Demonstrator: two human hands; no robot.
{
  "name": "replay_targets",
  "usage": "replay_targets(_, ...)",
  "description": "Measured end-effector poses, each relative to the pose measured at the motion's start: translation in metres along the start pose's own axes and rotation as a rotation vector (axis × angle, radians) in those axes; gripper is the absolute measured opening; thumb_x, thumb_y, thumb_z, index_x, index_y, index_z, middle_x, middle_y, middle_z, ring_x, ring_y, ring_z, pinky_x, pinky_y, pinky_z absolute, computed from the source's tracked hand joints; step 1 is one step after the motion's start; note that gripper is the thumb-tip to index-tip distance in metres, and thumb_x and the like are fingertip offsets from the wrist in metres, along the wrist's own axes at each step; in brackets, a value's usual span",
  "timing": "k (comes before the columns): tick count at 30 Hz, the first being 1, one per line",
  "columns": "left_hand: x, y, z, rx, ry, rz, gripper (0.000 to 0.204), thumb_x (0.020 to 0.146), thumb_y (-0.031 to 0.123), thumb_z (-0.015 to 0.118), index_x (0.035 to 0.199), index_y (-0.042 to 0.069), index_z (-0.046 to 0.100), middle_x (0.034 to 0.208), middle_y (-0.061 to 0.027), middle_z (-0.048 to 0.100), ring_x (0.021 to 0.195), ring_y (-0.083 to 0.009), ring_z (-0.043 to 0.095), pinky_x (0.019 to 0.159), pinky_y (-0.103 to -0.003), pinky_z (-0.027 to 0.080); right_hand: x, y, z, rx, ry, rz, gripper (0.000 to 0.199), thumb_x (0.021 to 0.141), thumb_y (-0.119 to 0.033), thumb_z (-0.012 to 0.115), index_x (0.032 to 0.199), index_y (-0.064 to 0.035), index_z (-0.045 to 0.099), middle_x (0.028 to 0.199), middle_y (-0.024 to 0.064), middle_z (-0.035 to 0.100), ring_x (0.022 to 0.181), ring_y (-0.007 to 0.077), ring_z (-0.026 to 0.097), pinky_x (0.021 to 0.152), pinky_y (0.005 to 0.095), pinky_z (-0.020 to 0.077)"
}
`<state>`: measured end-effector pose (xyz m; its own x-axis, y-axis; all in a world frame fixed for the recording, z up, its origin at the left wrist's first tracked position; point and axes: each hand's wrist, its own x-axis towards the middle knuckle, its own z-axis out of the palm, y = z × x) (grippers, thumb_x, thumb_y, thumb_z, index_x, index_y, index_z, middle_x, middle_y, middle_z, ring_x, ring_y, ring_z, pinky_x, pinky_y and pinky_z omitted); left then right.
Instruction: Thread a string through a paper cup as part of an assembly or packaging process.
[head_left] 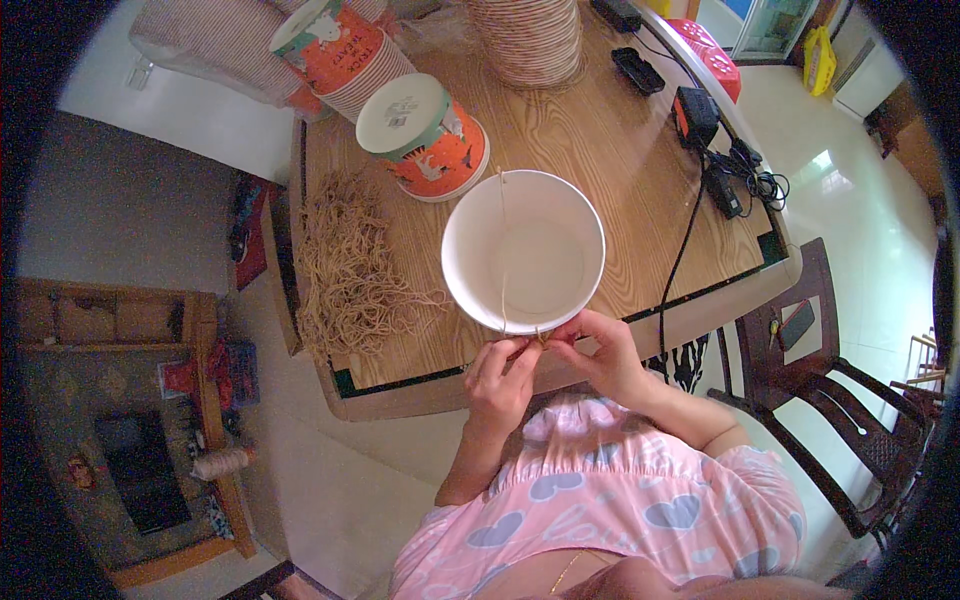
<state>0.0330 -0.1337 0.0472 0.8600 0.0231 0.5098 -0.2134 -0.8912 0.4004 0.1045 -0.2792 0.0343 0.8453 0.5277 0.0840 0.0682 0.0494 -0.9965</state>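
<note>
A white-lined paper bucket stands at the table's near edge, its open mouth facing up. A thin tan cord is fixed at the bucket's far rim and runs across the mouth to the near rim. There my left hand and my right hand meet, fingertips pinched close together on the cord's end just outside the rim. The fingers partly cover the knot-like bit between them. To the left of the bucket lies a loose heap of tan cords.
Behind the bucket stands an upside-down orange and green printed bucket, beside a leaning stack of similar buckets. A tall bucket stack is at the back. Black adapters and cables lie on the right. A dark wooden chair stands right.
</note>
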Motion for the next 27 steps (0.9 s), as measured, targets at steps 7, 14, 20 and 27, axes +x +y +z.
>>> replay_targets(7, 0.000, 0.001, 0.001, -0.017, -0.024, -0.082, 0.020, 0.071, 0.002, 0.063, 0.090, 0.007, 0.064, 0.085, -0.0074, 0.059, 0.076, -0.0244, 0.059, 0.065, -0.034, 0.048, 0.005, -0.004, -0.001, -0.150, -0.001, -0.088, 0.014, 0.074, -0.002, 0.064, 0.087, -0.0007, 0.059, 0.081, 0.0104, 0.059, 0.074, 0.0201, 0.060, 0.065, 0.0289, 0.0490)
replay_targets(14, 0.005, 0.010, 0.000, -0.312, -0.041, -0.474, 0.011, 0.079, 0.004, 0.059, 0.089, 0.001, 0.062, 0.082, -0.0125, 0.062, 0.077, -0.0276, 0.061, 0.068, -0.034, 0.048, 0.004, -0.004, -0.003, -0.168, -0.019, -0.094, 0.014, 0.073, -0.001, 0.064, 0.086, -0.0003, 0.057, 0.078, 0.0102, 0.057, 0.070, 0.0203, 0.060, 0.062, 0.0298, 0.0487)
replay_targets(20, 0.009, 0.012, -0.001, -0.411, -0.067, -0.546, 0.009, 0.076, 0.005, 0.063, 0.084, 0.000, 0.061, 0.079, -0.0117, 0.062, 0.071, -0.0235, 0.061, 0.064, -0.030, 0.047, 0.004, -0.004, -0.004, -0.169, -0.005, -0.125, 0.012, 0.074, -0.002, 0.064, 0.084, -0.0003, 0.057, 0.077, 0.0102, 0.057, 0.070, 0.0193, 0.059, 0.063, 0.0292, 0.0480)
replay_targets(27, 0.011, 0.016, 0.001, -0.310, 0.002, -0.478, 0.010, 0.070, 0.003, 0.065, 0.078, 0.003, 0.058, 0.074, -0.0091, 0.060, 0.067, -0.0226, 0.060, 0.061, -0.032, 0.048, 0.000, 0.005, -0.008, 0.138, -0.091, 0.112, 0.009, 0.079, -0.003, 0.060, 0.087, 0.0021, 0.059, 0.082, 0.0071, 0.061, 0.076, 0.0125, 0.058, 0.069, 0.0269, 0.0472)
